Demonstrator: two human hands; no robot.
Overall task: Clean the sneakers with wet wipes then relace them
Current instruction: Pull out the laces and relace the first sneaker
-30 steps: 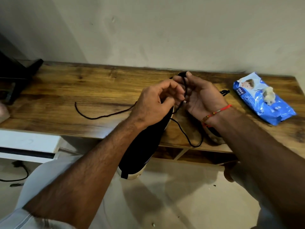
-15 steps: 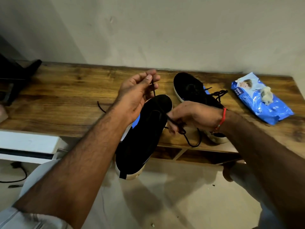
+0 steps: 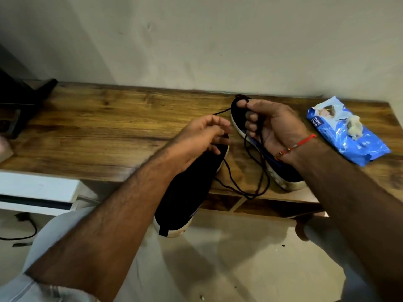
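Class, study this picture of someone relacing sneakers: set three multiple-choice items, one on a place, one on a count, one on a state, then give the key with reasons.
1. Where does the blue pack of wet wipes lie?
A. On the floor
B. On the wooden table, at the right end
C. Inside a sneaker

2. How many black sneakers show?
A. One
B. Two
C. Three

3. What is the right hand doing?
A. Resting flat on the table
B. Wiping a sole
C. Gripping the black lace

Key:
1 B, the pack lies on the wood beyond the right wrist.
2 B, the near sneaker overhangs the table edge under the left hand, and the far sneaker lies behind the right hand.
3 C, its fingers curl round the lace, which loops down below it.
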